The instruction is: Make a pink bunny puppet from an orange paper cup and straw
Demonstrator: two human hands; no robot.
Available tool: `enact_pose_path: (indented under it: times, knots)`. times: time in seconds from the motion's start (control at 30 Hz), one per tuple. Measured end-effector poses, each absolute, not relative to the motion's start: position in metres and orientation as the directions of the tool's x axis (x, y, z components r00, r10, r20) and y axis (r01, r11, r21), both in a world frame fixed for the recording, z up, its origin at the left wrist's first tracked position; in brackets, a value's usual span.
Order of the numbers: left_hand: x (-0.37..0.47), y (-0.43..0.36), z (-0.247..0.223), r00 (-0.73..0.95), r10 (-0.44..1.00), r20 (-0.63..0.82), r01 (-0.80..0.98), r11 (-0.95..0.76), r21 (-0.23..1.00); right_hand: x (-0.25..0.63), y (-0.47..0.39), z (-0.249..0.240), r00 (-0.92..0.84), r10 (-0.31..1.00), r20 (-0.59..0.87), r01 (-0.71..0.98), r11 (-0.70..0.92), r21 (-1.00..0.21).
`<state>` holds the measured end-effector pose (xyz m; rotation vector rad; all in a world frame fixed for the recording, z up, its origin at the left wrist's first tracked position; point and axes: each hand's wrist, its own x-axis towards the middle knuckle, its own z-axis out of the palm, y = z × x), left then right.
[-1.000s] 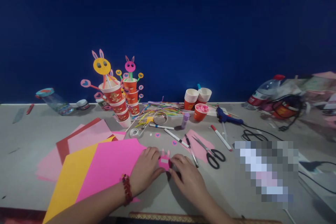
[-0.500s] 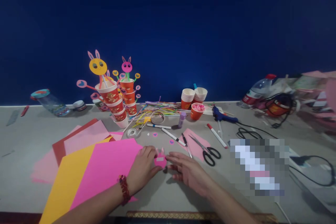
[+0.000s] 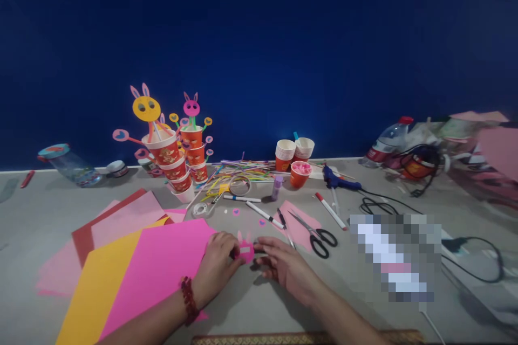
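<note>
Left hand (image 3: 216, 264) curled, thumb and fingertips apparently pinching the left edge of the pink rabbit-eared cutout (image 3: 245, 251), low centre of the table (image 3: 251, 302); right hand (image 3: 285, 267) loosely spread at its right edge, contact unclear. Hazards, my guess: a rightward sweep could knock the scissors (image 3: 314, 232); too hard a grip could crease the paper ears (image 3: 248, 236). Containers: cup tower (image 3: 175, 171), straws (image 3: 151, 130) and yellow rabbit head (image 3: 146, 109) rising from its top; clear jar (image 3: 73, 165), coloured bits (image 3: 89, 178) inside; red cup (image 3: 300, 178), pink pieces (image 3: 301, 167) near the rim.
</note>
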<state>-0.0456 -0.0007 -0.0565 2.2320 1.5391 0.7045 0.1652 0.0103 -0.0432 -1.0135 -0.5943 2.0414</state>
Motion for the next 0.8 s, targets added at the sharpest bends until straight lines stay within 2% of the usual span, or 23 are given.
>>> enact_pose_path:
  times: [0.17, 0.27, 0.43, 0.53, 0.63, 0.67, 0.73, 0.77, 0.8]
  knots:
    - [-0.065, 0.031, -0.040, 0.173, 0.967, 0.188, 0.728, -0.253, 0.637, 0.170, 0.017, -0.038, -0.299, 0.852, -0.429, -0.474, -0.523, -0.709]
    - [-0.081, 0.066, -0.031, 0.098, 0.987, 0.127, 0.776, -0.155, 0.612, 0.173, 0.018, -0.037, -0.249, 0.867, -0.431, -0.457, -0.498, -0.737]
    - [-0.088, 0.101, -0.033, 0.126, 0.987, 0.099, 0.828, -0.160, 0.538, 0.180, 0.012, -0.037, -0.242, 0.876, -0.416, -0.353, -0.480, -0.803]
    - [-0.086, 0.102, -0.035, 0.133, 0.983, 0.124, 0.874, -0.175, 0.454, 0.200, 0.019, -0.027, -0.216, 0.934, -0.283, -0.203, -0.326, -0.923]
    - [-0.088, 0.097, -0.034, 0.130, 0.981, 0.147, 0.904, -0.178, 0.388, 0.232, 0.050, 0.001, -0.151, 0.989, -0.004, 0.083, 0.009, -0.997]
    - [-0.090, 0.096, -0.032, 0.132, 0.978, 0.161, 0.917, -0.182, 0.355, 0.242, 0.065, 0.015, -0.150, 0.982, 0.118, 0.235, 0.151, -0.960]
    - [-0.093, 0.091, -0.030, 0.165, 0.965, 0.204, 0.946, -0.213, 0.243, 0.257, 0.103, 0.044, -0.157, 0.933, 0.324, 0.583, 0.352, -0.733]
    - [-0.094, 0.089, -0.028, 0.180, 0.958, 0.225, 0.951, -0.228, 0.210, 0.262, 0.124, 0.059, -0.182, 0.913, 0.364, 0.759, 0.366, -0.539]
    - [-0.094, 0.085, -0.028, 0.194, 0.949, 0.249, 0.951, -0.244, 0.191, 0.264, 0.145, 0.072, -0.234, 0.914, 0.331, 0.892, 0.338, -0.301]
